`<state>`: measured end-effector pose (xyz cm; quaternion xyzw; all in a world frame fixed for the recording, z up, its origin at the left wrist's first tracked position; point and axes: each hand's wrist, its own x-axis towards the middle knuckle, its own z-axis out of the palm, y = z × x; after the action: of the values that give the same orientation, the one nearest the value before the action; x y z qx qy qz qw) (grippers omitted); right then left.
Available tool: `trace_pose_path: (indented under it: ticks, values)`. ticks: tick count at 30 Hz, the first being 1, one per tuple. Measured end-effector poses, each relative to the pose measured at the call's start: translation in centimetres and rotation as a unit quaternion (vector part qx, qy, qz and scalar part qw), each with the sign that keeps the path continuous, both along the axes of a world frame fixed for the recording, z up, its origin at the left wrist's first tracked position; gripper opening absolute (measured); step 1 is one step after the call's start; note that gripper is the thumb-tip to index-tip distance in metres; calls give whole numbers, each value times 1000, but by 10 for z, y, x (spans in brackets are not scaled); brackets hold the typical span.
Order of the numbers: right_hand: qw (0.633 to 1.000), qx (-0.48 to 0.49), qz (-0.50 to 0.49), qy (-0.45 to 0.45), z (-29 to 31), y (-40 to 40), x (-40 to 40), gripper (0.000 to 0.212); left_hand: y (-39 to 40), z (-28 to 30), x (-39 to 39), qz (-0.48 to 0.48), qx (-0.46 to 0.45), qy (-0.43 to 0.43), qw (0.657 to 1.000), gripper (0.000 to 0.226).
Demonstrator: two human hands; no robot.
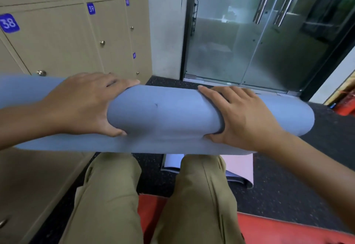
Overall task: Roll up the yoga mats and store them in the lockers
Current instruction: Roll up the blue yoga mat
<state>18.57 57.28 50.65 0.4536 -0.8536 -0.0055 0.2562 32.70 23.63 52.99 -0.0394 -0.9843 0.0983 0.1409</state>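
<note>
Gym or fitness-studio changing area. A bank of beige numbered lockers (57, 38) is seen from 9 to 11 o'clock, each door fitted with a metal knob (102, 42) and a blue number plate (91, 8) (38, 39 legible). Dark speckled rubber flooring (278, 186) is laid throughout. Frosted glass double doors (249, 42) with long steel pull handles (263, 0) are set in a black frame at 1 o'clock. Exercise mats are present: a rolled blue yoga mat (163, 113) at centre and a red mat (269, 230) at 5 o'clock.
</note>
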Motion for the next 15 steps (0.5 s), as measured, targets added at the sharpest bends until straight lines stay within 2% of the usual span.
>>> trace_pose_path:
  ticks: [6, 10, 15]
  values:
    - [998, 42, 8, -43, 9, 26, 56, 109, 25, 4, 59, 22, 57, -63, 996, 120]
    - [994, 68, 29, -83, -10, 34, 88, 110, 33, -24, 94, 25, 64, -114, 991, 122]
    - [985, 52, 72, -150, -44, 44, 116, 102, 44, -65, 128, 12, 116, -157, 981, 122]
